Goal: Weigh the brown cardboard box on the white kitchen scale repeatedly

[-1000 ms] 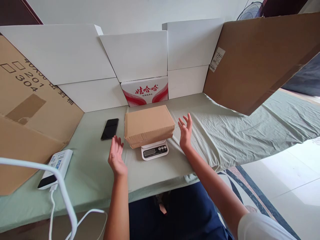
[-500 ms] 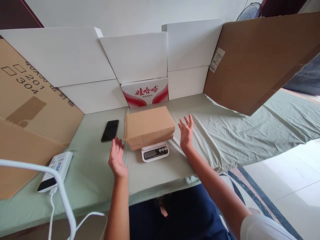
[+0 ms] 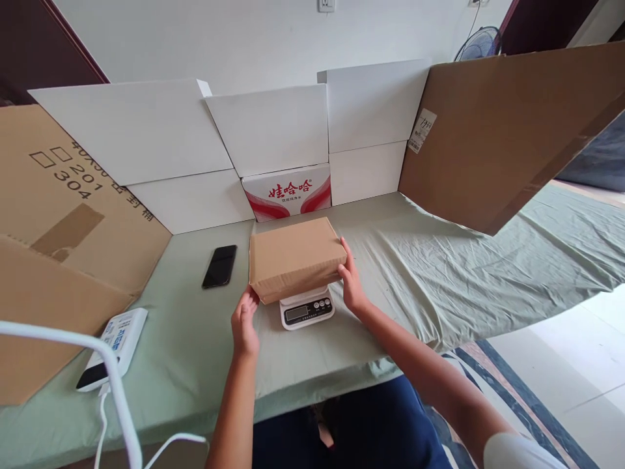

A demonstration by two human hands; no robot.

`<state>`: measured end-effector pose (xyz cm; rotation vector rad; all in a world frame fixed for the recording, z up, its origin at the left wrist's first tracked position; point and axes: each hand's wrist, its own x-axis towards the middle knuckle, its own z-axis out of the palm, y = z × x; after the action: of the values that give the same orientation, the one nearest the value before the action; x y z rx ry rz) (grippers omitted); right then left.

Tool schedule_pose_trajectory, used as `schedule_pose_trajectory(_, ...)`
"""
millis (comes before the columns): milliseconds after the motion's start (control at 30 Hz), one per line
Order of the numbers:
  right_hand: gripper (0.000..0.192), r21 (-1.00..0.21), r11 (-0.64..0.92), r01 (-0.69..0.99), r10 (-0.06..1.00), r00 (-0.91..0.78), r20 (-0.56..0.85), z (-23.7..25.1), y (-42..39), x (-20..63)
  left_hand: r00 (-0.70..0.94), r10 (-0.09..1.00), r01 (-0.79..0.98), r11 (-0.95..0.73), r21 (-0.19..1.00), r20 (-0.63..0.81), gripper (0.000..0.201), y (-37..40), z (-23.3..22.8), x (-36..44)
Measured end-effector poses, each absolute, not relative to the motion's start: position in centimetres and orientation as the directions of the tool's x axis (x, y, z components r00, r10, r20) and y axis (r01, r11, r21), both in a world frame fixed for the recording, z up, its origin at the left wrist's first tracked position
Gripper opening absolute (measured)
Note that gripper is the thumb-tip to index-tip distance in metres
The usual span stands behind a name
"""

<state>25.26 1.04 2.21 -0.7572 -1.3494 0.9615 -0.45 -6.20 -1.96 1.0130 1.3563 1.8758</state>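
Note:
A brown cardboard box [image 3: 295,254] rests on a small white kitchen scale [image 3: 307,312], covering its platform while the display and buttons show in front. My left hand [image 3: 245,324] is at the box's front left corner, its fingertips against the lower edge and partly hidden behind it. On the other side my right hand [image 3: 352,280] grips the right end, thumb on the front face and fingers along the side. A black smartphone [image 3: 219,266] lies flat on the cloth, left of the box.
White boxes [image 3: 278,124] and a red-and-white printed carton [image 3: 288,192] stand along the back. Large cardboard sheets [image 3: 469,137] flank both sides. A white power bank [image 3: 114,345] with a cable lies at left, near a curved white tube [image 3: 114,371]. Green cloth [image 3: 390,260] covers the table.
Both hands have moved inward from beside the box onto its two ends. The fingers, spread apart before, now hold the box. The camera view has tilted up slightly.

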Motion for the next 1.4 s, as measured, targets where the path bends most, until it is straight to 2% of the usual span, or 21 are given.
schedule_pose_trajectory(200, 0.069, -0.847, 0.528, -0.065, 0.848, -0.018, 0.530, 5.4, 5.9, 24.2, -0.484, 0.828, -0.074, -0.360, 0.930, 0.282, 0.066, -1.0, 2.0, -0.8)
schedule_pose_trajectory(300, 0.073, -0.830, 0.553, -0.075, 0.831, -0.019, 0.556, 5.0, 9.5, 23.2, -0.474, 0.839, -0.074, -0.342, 0.937, 0.269, 0.069, 3.4, 2.6, -0.9)
schedule_pose_trajectory(500, 0.083, -0.884, 0.460, -0.084, 0.883, -0.057, 0.466, 1.3, 12.9, 22.1, -0.489, 0.867, -0.165, -0.199, 0.966, 0.095, 0.075, 8.1, -0.3, -0.9)
schedule_pose_trajectory(800, 0.077, -0.915, 0.362, -0.181, 0.927, -0.039, 0.374, 0.5, 14.0, 22.5, -0.500, 0.863, -0.159, -0.174, 0.972, 0.072, 0.082, 8.0, -0.9, -2.4)
schedule_pose_trajectory(933, 0.082, -0.926, 0.288, -0.245, 0.958, 0.063, 0.281, 0.0, 15.2, 24.1, -0.604, 0.793, -0.181, -0.231, 0.956, 0.077, 0.077, 7.7, -0.2, -4.4)
schedule_pose_trajectory(1033, 0.083, -0.930, 0.243, -0.276, 0.970, 0.100, 0.223, -0.4, 15.8, 25.1, -0.595, 0.802, -0.193, -0.203, 0.960, 0.051, 0.075, 7.6, 0.0, -4.2)
schedule_pose_trajectory(1200, 0.076, -0.936, 0.179, -0.303, 0.976, -0.069, 0.209, -0.9, 15.7, 24.5, -0.460, 0.888, -0.160, -0.070, 0.985, -0.011, 0.080, 7.9, -0.8, -2.3)
schedule_pose_trajectory(1300, 0.077, -0.930, 0.231, -0.286, 0.950, -0.141, 0.279, -0.9, 15.2, 23.8, -0.457, 0.890, -0.147, -0.070, 0.987, -0.005, 0.081, 8.2, -1.4, -1.9)
schedule_pose_trajectory(1400, 0.078, -0.925, 0.311, -0.221, 0.927, -0.142, 0.346, -0.4, 14.6, 23.5, -0.475, 0.879, -0.128, -0.105, 0.986, 0.032, 0.082, 8.4, -1.6, -1.8)
